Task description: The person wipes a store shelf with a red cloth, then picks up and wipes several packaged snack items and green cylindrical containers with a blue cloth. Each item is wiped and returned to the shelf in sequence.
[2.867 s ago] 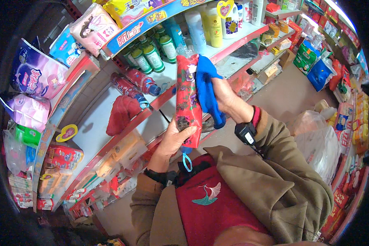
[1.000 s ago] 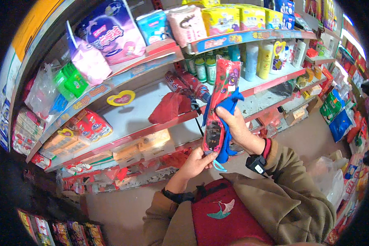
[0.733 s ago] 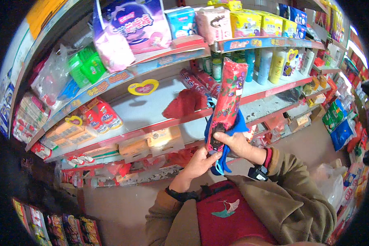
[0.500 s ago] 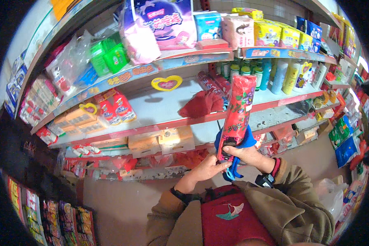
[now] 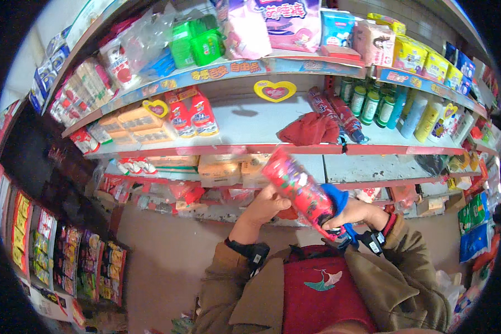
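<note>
My right hand (image 5: 352, 214) is closed round the lower end of a red flower-patterned roll (image 5: 299, 188), with its thumb on top. The roll is slightly blurred and tilts up to the left. Blue cloth (image 5: 335, 199) shows along its lower side, and more blue material hangs below my fingers. My left hand (image 5: 266, 207) is beside the roll's left side, thumb and forefinger apart. Some of its fingers are hidden, and whether it touches the roll is hard to tell.
Ahead, a curved shelf unit (image 5: 234, 149) carries packs, bottles (image 5: 372, 108), a dark red cloth bundle (image 5: 310, 129) and similar patterned rolls (image 5: 345, 118). Boxed goods (image 5: 220, 170) stand lower down. Snack packets (image 5: 69, 253) hang at lower left; blue and green bags (image 5: 473, 228) are at right.
The roll has gone from nearly upright to tilted left, and lower. My left hand has come off its lower end and moved left. The view has swung left, so the shelves appear further right.
</note>
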A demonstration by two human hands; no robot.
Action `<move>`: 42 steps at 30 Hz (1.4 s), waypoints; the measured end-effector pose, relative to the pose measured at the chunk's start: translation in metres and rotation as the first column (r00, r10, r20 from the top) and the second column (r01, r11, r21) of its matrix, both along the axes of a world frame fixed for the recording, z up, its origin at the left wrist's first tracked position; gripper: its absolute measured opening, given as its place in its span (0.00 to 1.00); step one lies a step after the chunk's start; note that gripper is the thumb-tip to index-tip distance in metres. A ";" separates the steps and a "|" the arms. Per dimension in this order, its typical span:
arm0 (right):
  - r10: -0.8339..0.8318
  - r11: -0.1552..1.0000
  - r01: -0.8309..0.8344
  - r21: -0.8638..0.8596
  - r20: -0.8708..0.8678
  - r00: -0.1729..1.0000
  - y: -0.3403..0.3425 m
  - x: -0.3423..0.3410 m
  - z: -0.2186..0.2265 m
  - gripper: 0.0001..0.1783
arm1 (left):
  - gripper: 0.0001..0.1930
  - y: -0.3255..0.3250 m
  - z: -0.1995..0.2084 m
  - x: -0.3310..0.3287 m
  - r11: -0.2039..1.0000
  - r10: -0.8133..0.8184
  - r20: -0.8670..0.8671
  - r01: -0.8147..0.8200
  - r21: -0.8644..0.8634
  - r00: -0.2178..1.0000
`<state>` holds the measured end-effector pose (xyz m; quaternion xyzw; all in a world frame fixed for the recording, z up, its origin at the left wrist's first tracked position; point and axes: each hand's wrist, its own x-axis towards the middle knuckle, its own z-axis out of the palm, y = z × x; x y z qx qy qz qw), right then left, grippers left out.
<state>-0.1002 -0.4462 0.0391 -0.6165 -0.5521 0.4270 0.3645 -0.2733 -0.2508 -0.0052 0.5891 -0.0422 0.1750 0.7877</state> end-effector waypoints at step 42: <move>-0.280 0.861 0.298 0.412 -0.105 0.954 0.016 0.027 -0.058 0.22 | 0.19 -0.040 -0.045 0.041 0.840 0.458 -0.386 -0.532 -0.109 0.801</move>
